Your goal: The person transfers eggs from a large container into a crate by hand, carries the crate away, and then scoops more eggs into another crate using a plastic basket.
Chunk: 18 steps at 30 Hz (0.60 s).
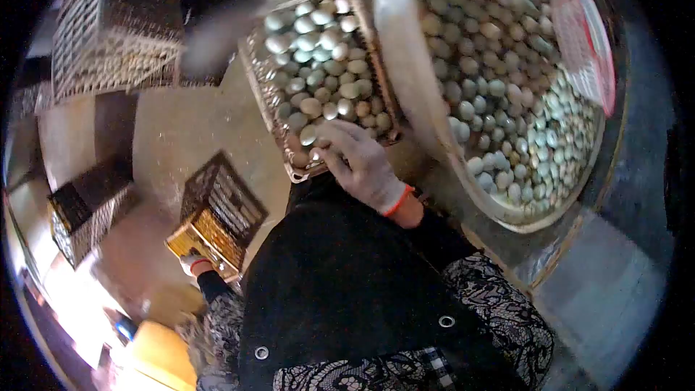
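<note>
My right hand (pixel 358 166), in a white glove with an orange cuff, is at the near end of a plastic crate (pixel 387 98) filled with pale green, white and brownish eggs. Its fingers are curled around an egg (pixel 309 135) at the crate's near edge. Far to the lower left, my left hand (pixel 194 262), also gloved with an orange cuff, touches the side of a yellow-brown crate (pixel 210 242). That hand looks small, and its fingers are too dark to make out.
A large white tub (pixel 423 94) of many eggs stands on the right, with a red-rimmed basket (pixel 585 43) inside it. Stacked egg crates (pixel 119 51) stand at upper left, another dark crate (pixel 90 206) at far left. Something yellow (pixel 159 355) is at lower left.
</note>
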Available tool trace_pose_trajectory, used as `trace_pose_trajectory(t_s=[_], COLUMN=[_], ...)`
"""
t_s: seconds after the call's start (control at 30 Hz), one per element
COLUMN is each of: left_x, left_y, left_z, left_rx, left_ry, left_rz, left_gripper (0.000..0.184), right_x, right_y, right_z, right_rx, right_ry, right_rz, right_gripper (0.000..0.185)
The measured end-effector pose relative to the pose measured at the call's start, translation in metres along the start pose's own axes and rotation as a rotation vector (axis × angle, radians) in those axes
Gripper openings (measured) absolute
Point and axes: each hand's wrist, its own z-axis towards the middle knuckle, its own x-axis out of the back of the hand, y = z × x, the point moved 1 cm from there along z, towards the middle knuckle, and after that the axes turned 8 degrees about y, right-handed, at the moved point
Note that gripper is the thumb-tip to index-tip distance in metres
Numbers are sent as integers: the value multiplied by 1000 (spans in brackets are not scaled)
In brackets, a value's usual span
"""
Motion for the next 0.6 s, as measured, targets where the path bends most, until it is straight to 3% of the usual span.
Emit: trace_pose_trajectory(t_s=[0.03,0.13,0.17,0.23,0.27,0.3,0.33,0.37,0.4,0.47,0.5,0.57,0.6], left_x=[-69,-268,-332,-405,-429,-447,-461,-479,-489,-528,-544,-577,-594], left_y=[44,124,163,179,183,192,201,187,183,138,122,84,66], left_z=[-56,-223,-323,-406,-453,-506,-554,-585,-617,-637,-641,-645,-640], left_rx=[45,-292,-342,-638,-687,-616,-1176,-1197,-1364,-1707,-1719,-2067,-2178], left_ry=[71,-343,-391,-932,-1203,-1361,-1574,-1768,-1802,-1984,-1995,-1986,-1963], left_rz=[28,-23,10,51,11,248,389,423,667,760,764,1062,1162], left_gripper=[47,38,36,38,33,30,34,34,34,49,49,27,28], right_x=[17,88,113,151,165,178,189,197,200,197,198,197,197], right_y=[-10,-19,-21,6,15,27,45,67,102,162,177,183,187], right_z=[-1,-13,-15,-28,-36,-43,-52,-64,-77,-90,-91,-83,-77], right_rx=[-11,45,17,-58,-364,-360,-533,-704,-705,-710,-712,-680,-667], right_ry=[35,228,315,411,409,440,406,365,390,259,217,147,127], right_rz=[-15,-106,-188,-328,-247,-241,-78,92,98,305,375,342,334], right_gripper=[27,29,27,28,35,35,41,47,47,56,59,68,71])
